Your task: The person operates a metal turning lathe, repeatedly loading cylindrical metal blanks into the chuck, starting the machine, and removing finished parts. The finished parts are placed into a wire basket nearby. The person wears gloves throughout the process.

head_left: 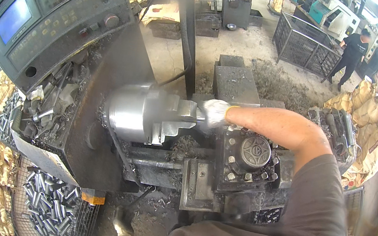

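Right hand (213,112), in a white work glove, is extended across the lathe to the face of the steel chuck (142,113). Its fingers (206,107) are curled and closed at the chuck jaws; what they grip is hidden by the glove and cannot be made out. The chuck lies directly ahead of those fingers, touching or just short of them, its polished body on the far side from the wrist.

Just below the right fingers sits the square tool post (247,159) with its round dark cap, bolts showing around the rim. Metal swarf (187,143) lies between the chuck and the tool post, under the fingers.

Left hand (123,222), also gloved, hangs low, well apart from the chuck. The fingers appear loosely bent; whether they hold anything cannot be told. Just beside them, to the outer side, a wire basket (54,205) holds short steel cylinders.

Beyond the chuck, well apart from both hands, stands the control panel (43,11) with a blue screen. A person in dark clothing (352,55) stands near a wire cage at the far right.
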